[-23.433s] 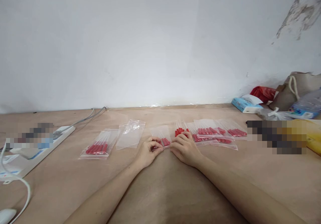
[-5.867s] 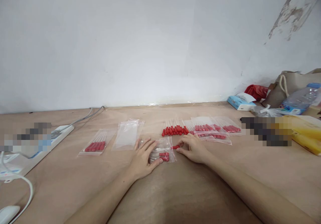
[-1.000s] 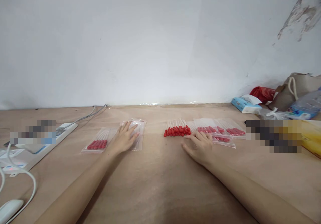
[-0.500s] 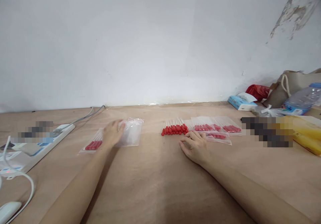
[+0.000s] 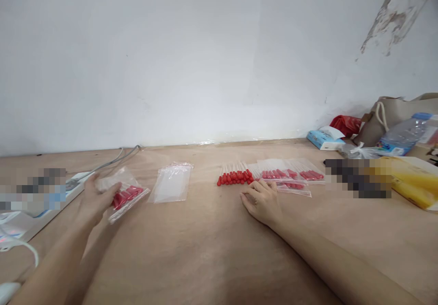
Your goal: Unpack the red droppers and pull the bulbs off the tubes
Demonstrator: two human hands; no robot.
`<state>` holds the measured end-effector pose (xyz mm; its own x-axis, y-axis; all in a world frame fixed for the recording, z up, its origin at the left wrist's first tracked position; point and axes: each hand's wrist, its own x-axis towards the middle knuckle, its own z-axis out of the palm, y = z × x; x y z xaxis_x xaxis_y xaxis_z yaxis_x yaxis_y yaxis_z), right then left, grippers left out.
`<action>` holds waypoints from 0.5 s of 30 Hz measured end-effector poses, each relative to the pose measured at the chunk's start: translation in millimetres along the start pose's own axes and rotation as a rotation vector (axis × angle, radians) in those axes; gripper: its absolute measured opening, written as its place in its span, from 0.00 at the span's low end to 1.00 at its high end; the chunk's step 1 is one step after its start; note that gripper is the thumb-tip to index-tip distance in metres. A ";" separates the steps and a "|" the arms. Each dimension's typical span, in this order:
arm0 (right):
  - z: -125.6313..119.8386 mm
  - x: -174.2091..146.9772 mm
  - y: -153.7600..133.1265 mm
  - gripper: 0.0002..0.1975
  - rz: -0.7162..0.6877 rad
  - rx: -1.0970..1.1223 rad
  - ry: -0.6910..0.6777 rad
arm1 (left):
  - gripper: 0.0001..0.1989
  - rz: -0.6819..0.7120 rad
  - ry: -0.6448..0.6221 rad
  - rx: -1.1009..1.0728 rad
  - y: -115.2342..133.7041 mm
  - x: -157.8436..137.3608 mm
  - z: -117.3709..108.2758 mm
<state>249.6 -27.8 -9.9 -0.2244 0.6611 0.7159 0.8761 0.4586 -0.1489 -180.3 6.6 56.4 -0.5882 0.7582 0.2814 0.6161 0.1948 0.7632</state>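
Observation:
My left hand is closed on the left part of a clear zip-lock bag that holds several red-bulbed droppers. The bag is tilted, its zip edge toward the lower right. To its right lies a stack of flat clear zip-lock bags. My right hand rests on the table with loosely bent fingers, the thumb apart, and nothing visible in it. Just beyond it, loose red-bulbed droppers lie in a row, their clear stems toward the wall. Filled zip-lock bags overlap beside them, close to my right fingertips.
A white power strip with cables runs along the left. At the back right are a blue tissue pack, a red bag, a clear plastic bottle and a yellow bag. The wall closes the table's far side.
My left hand has moved left from beside the flat bags and taken hold of the filled bag, now lifted and tilted. My right hand stays in nearly the same place.

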 end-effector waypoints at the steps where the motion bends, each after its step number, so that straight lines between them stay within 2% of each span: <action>1: 0.0 0.0 -1.4 0.09 -0.008 0.007 -0.007 | 0.32 -0.017 -0.059 -0.146 9.1 -13.6 3.6; 3: 0.2 0.1 -4.2 0.08 -0.033 0.033 -0.029 | 0.31 -0.015 -0.338 -0.355 32.4 -44.9 16.5; 5: 0.6 -0.1 -6.6 0.06 -0.077 0.079 -0.053 | 0.30 -0.022 -0.586 -0.426 57.3 -76.5 35.9; 8: -0.3 -0.6 -9.3 0.12 -0.238 0.175 -0.088 | 0.32 0.061 -0.947 -0.385 85.2 -113.9 70.2; 10: -2.6 -0.5 -10.8 0.17 -0.366 0.211 -0.112 | 0.38 0.193 -1.168 -0.368 95.7 -129.1 92.3; 12: -6.4 0.5 -12.0 0.19 -0.460 0.222 -0.143 | 0.46 0.303 -1.335 -0.364 102.8 -137.2 111.4; 15: -12.9 2.4 -11.2 0.23 -0.543 0.276 -0.250 | 0.52 0.410 -1.491 -0.400 113.4 -139.4 131.9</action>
<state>244.8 -39.1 2.3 -0.7254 0.3954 0.5634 0.4759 0.8795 -0.0045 40.7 5.1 27.1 0.7375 0.6655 -0.1147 0.2844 -0.1521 0.9465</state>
